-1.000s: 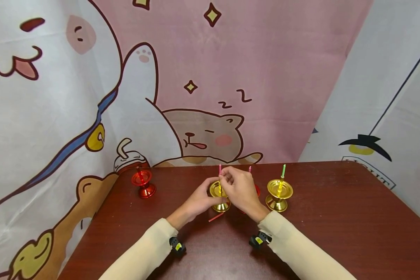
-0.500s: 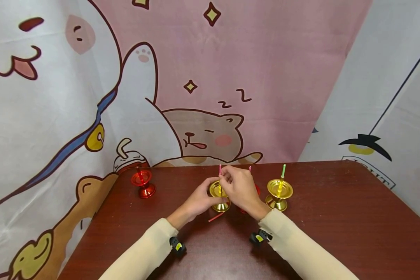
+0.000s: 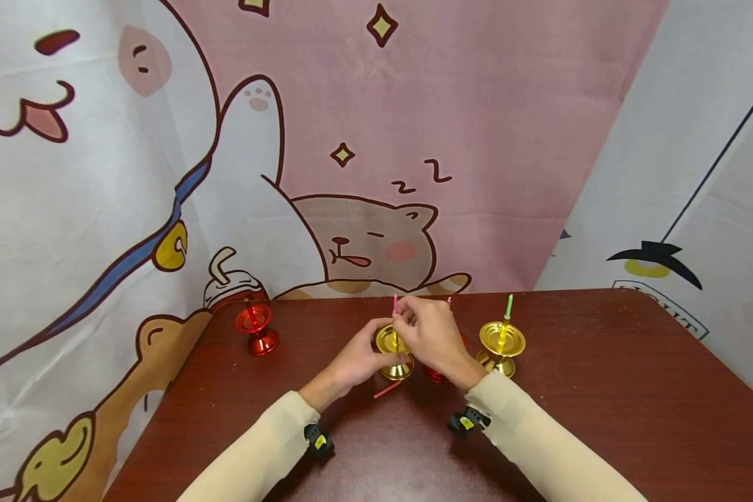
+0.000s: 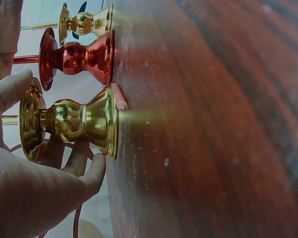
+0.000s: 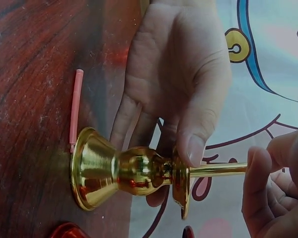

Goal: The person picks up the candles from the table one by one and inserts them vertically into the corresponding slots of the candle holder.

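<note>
My left hand (image 3: 353, 360) grips a gold candlestick (image 3: 398, 369) that stands upright on the table. In the left wrist view its fingers lie around the candlestick's (image 4: 67, 121) stem, with the thumb at the dish. My right hand (image 3: 436, 338) pinches a thin pink candle (image 3: 395, 302) at the top of the candlestick's narrow tube; the right wrist view shows the thumb and forefinger (image 5: 258, 166) at the tube's end. How far the candle sits in the tube is hidden. A loose salmon-red candle (image 5: 76, 106) lies on the table against the candlestick's base.
Just right, partly behind my right hand, stands a red candlestick (image 4: 74, 59) with a pink-tipped candle. Farther right is a gold candlestick (image 3: 502, 341) holding a green candle (image 3: 508, 307). Another red candlestick (image 3: 257, 328) stands far left. A patterned cloth (image 3: 489, 139) hangs behind the table.
Both hands keep nearly the same place and grip. My right wrist has shifted very slightly, and more of the red candlestick's base shows beneath it.
</note>
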Available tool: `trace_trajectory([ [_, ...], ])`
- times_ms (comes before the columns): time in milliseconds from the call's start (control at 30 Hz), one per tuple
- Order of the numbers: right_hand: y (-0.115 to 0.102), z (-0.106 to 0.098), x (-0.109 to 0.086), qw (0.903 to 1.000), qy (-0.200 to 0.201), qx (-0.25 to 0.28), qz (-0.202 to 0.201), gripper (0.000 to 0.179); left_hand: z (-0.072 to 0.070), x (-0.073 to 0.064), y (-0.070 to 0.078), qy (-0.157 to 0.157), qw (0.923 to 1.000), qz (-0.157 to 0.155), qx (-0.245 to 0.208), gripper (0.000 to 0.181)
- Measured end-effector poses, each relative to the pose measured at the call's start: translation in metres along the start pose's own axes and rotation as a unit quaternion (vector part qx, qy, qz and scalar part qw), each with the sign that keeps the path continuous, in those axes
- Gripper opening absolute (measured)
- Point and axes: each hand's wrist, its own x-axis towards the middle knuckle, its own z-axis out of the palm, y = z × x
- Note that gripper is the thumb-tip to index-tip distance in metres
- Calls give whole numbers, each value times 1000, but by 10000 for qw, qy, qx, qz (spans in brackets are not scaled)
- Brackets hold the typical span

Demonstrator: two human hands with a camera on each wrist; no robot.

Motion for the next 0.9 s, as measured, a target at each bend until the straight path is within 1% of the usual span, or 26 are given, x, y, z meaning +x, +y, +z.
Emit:
trace_trajectory([
  [200,0,-1,1,10000,-68,39,14,8,-1,-1,0,-92,9999,6,-71,70],
  [433,1,-3,3,9998,-181,-4,-79,8,-2,-2,2,-167,9998,39,-80,72],
  [600,1,-4,4,9996,-248,16,-113,8,-3,-1,1,-171,9998,28,-58,71],
  [900,3,-3,1,9996,-227,85,-119,8,-2,-2,0,-128,9999,30,-46,71],
])
